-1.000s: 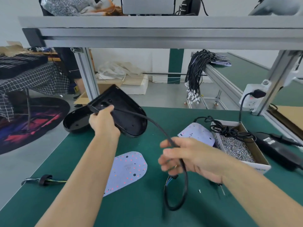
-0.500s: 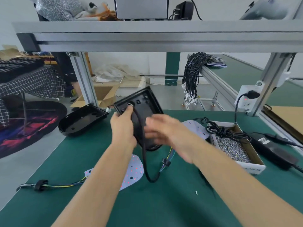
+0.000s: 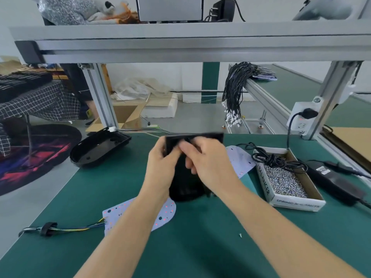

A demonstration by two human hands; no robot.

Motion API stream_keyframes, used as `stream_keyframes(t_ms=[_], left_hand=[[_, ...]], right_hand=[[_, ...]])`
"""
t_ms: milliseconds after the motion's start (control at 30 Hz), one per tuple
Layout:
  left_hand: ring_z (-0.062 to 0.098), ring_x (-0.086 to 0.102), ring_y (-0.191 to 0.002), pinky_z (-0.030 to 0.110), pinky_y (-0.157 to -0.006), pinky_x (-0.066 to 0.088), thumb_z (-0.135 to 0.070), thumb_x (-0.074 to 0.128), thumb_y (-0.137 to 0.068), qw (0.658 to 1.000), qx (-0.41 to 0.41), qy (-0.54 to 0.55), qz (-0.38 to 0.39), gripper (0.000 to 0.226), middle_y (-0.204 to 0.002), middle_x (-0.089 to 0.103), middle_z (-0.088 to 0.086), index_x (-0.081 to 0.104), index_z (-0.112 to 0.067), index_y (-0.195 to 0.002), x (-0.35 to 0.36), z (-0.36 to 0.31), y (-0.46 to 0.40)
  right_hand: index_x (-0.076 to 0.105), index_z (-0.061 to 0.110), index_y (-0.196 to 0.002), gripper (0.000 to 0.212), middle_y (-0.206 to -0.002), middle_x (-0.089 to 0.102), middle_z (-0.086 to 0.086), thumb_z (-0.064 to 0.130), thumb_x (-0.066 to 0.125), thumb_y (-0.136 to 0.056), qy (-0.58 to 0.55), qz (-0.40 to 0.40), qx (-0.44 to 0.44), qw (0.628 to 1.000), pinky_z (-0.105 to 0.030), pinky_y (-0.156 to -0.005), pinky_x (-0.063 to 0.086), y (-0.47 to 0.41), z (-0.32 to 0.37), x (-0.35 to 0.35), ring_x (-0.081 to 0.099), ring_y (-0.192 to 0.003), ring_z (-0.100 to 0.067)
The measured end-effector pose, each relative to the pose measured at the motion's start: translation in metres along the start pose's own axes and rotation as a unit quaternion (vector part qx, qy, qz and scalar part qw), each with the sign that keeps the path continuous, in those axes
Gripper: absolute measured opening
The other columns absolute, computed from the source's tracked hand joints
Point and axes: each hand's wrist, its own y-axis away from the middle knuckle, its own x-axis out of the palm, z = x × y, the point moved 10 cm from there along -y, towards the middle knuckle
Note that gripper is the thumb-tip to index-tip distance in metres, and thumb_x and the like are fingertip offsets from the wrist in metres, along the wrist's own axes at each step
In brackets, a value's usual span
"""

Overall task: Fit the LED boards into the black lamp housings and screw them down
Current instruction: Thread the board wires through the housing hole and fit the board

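While both your hands, left and right, grip one housing above the tabletop, both boards lie loose beside it; fitting and screwing remain.

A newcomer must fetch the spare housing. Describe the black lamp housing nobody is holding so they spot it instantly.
Start at the green table and go to its far left corner, by the aluminium post. The empty housing lies there, hollow side up, overhanging the edge. Unlike the held housing, no hand touches it.
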Motion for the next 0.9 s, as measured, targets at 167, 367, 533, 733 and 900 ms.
stream_keyframes(t_ms=[167,367,533,733,900], left_hand=[[0.028,0.071,-0.074,0.035,-0.065,0.058,-0.025,0.068,-0.085,0.953,-0.257,0.159,-0.027,0.019,-0.087,0.074,0.013,0.073,-0.008,-0.093,-0.006,0.042,-0.002],[0.024,0.066,-0.056,0.029,-0.054,0.054,-0.017,0.064,-0.089,0.941,-0.302,0.142,-0.059,0.012,-0.068,0.072,0.008,0.069,-0.01,-0.081,-0.032,0.062,-0.005],[0.028,0.063,-0.066,0.037,-0.064,0.053,-0.017,0.061,-0.091,0.929,-0.331,0.16,-0.052,0.015,-0.067,0.069,0.009,0.066,-0.01,-0.078,-0.029,0.065,-0.005],[0.026,0.065,-0.057,0.036,-0.056,0.051,-0.016,0.06,-0.092,0.927,-0.332,0.161,-0.074,0.015,-0.063,0.069,0.007,0.065,-0.01,-0.079,-0.027,0.061,-0.008],[0.024,0.064,-0.063,0.034,-0.064,0.055,-0.019,0.065,-0.09,0.938,-0.278,0.164,-0.126,0.007,-0.071,0.069,0.006,0.064,-0.012,-0.091,-0.031,0.053,-0.015]], right_hand=[[0.061,0.019,-0.092,0.03,-0.089,0.064,0.002,0.045,0.046,-0.097,0.094,-0.039,-0.05,0.993,-0.031,-0.081,0.044,0.001,-0.001,-0.006,0.056,-0.083,-0.015],[0.055,0.027,-0.122,0.054,-0.128,0.049,0.017,0.01,0.06,-0.071,0.111,0.148,-0.027,0.982,-0.024,-0.108,0.03,0.05,-0.068,-0.007,0.042,-0.124,-0.002],[0.047,0.047,-0.126,0.061,-0.135,0.034,0.028,0.03,0.071,-0.072,0.194,0.187,-0.09,0.959,-0.027,-0.115,0.012,0.072,-0.081,0.0,0.023,-0.126,0.015],[0.061,0.022,-0.128,0.061,-0.103,0.069,0.006,0.035,0.081,-0.072,0.329,0.121,-0.241,0.905,-0.04,-0.108,0.024,0.078,-0.06,0.004,0.065,-0.103,-0.014],[0.062,0.016,-0.12,0.032,-0.087,0.066,0.005,0.023,0.064,-0.089,0.24,0.057,-0.265,0.932,-0.024,-0.096,0.037,0.078,-0.039,-0.011,0.06,-0.08,-0.013]])
